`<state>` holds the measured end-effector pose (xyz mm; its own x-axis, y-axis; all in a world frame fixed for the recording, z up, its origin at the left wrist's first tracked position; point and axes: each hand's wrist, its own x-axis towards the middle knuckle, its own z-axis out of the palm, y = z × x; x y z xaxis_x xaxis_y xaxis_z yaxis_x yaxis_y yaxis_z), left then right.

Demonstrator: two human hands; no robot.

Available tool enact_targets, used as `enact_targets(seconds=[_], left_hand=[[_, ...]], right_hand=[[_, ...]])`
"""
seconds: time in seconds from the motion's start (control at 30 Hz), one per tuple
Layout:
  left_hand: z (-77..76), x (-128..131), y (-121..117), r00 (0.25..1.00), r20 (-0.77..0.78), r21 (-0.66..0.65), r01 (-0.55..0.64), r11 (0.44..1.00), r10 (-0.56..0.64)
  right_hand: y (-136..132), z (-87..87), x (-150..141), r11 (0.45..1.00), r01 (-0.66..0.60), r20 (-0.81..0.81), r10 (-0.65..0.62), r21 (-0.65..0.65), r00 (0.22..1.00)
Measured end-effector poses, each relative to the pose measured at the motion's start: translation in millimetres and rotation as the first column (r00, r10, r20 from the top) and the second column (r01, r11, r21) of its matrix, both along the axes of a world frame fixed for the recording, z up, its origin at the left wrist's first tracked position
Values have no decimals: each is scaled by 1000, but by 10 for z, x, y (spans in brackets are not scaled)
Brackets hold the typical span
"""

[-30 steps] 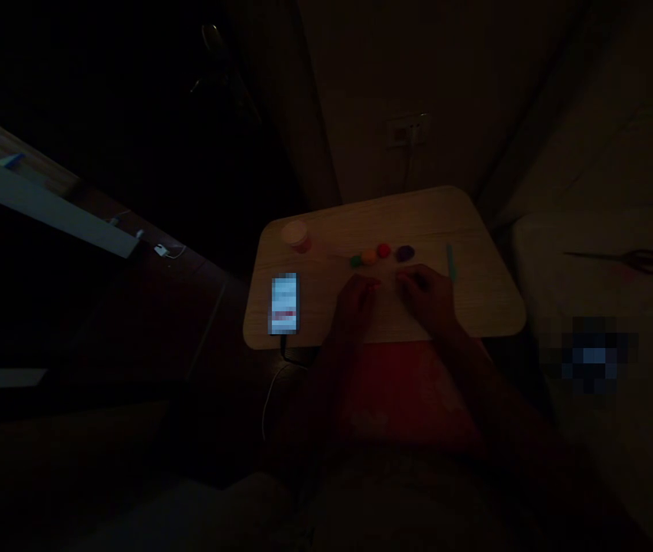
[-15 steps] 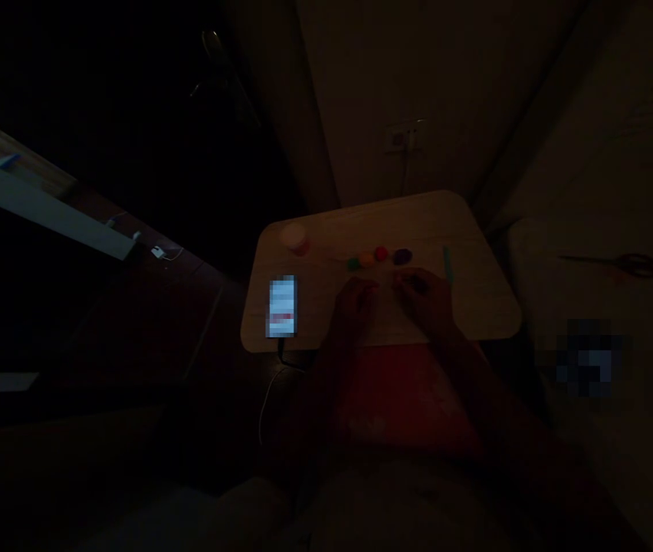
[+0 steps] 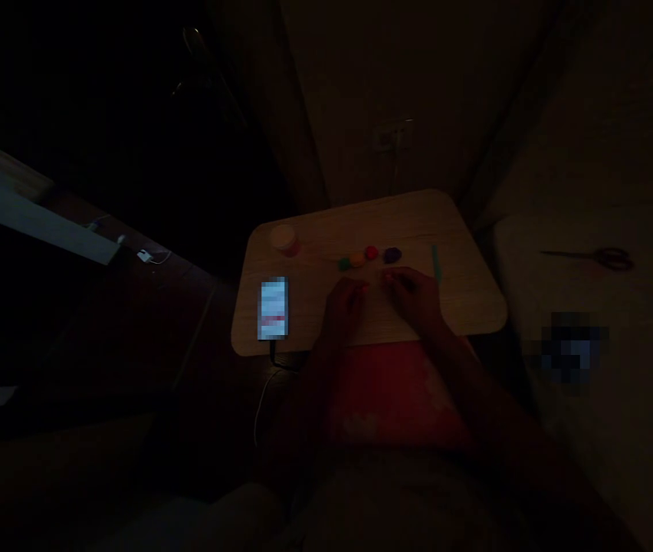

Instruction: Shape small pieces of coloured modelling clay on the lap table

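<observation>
Red bit [image 3: 365, 287]: a speck at the left hand's fingertips, just right of frame centre; too dark for me to make out its shape.
Left hand [image 3: 342, 308]: fingers curled; I can't tell whether they grip the red bit.
Right hand [image 3: 414, 297]: fingers bent, apart from the left; I can't tell whether it holds anything.
Lumps above the hands: green lump [image 3: 343, 264], orange lump [image 3: 356, 260], red lump [image 3: 371, 252], then purple lump [image 3: 392, 254], a little apart.
Teal strip [image 3: 436, 262]: just right of the right hand.
Tabletop [image 3: 467, 303]: wood-grained, mid-frame, under all these.
Tub [image 3: 283, 239]: left of the lumps.
Phone [image 3: 273, 308]: below the tub, screen lit.
Scissors [image 3: 614, 258]: right side of the frame, off the tabletop.
</observation>
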<state>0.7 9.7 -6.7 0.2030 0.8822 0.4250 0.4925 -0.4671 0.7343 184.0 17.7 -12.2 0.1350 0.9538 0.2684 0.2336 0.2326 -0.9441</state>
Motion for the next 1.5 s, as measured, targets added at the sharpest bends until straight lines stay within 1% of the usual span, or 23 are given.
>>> enact_targets(seconds=[0.13,0.23,0.37,0.53,0.77,0.97,1.13,1.27,1.4,1.5], left_hand=[[8,2,5,1000,6,10,0,1000,0],[16,10,10,1000,3,20,-2,1000,2],[30,18,9,1000,4,11,1,1000,-1],[53,15,4,1000,-17,-6,-4,1000,4],[80,20,-1,1000,4,-29,2,1000,-2],[71,7,-8,1000,-7,-37,0,999,0],[50,-5,-1,999,-33,-33,5,999,-6],[46,-7,3,999,-31,-22,16,1000,-17],[65,-1,-4,999,-33,-14,5,1000,-6],[74,3,-12,1000,-29,-8,-11,1000,11]], right_hand=[[20,-3,4,999,15,66,-18,35,998],[27,4,6,998,27,63,-31,53,998],[30,17,3,999,2,76,-5,45,997],[57,-21,4,999,-32,80,29,39,996],[67,-27,14,991,-42,131,25,126,991],[60,-41,14,997,-25,128,16,67,992],[69,-61,8,996,-53,137,42,71,990],[75,-75,11,991,-104,147,90,87,985],[68,-53,13,985,-147,166,131,93,977],[62,-29,10,982,-159,179,139,106,974]])
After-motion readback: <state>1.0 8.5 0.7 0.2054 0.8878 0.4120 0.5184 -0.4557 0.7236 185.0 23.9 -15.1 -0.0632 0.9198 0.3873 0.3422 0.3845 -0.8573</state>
